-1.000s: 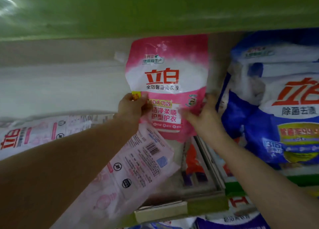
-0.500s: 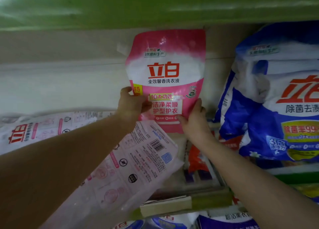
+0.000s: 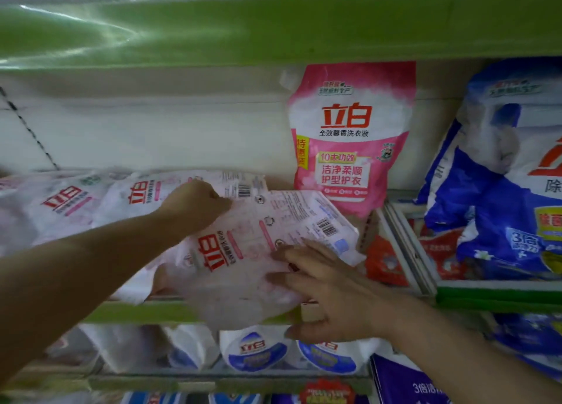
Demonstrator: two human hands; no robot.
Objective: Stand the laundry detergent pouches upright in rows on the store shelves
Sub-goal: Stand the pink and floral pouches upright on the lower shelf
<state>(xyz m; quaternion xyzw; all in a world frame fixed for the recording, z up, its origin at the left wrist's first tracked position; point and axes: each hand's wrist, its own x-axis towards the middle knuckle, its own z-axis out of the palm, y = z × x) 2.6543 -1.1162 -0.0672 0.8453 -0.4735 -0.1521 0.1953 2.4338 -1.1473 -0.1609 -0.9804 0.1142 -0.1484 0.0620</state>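
One pink detergent pouch (image 3: 349, 139) stands upright at the back of the shelf, free of both hands. In front of it a pale pink pouch (image 3: 258, 251) lies flat, back side up, overhanging the shelf's green front edge (image 3: 137, 312). My left hand (image 3: 197, 203) pinches the far top edge of this flat pouch. My right hand (image 3: 322, 288) rests spread on its near right part, fingers apart. More flat pink pouches (image 3: 70, 200) lie to the left on the same shelf.
Large blue detergent bags (image 3: 501, 175) fill the section to the right, behind a shelf divider (image 3: 404, 245). A green shelf board (image 3: 273, 26) hangs low overhead. White and blue pouches (image 3: 255, 349) stand on the shelf below.
Both hands let go of the upright pink pouch, which stays standing, and dropped down onto the flat pouch in front. The camera view shifted left and lower.
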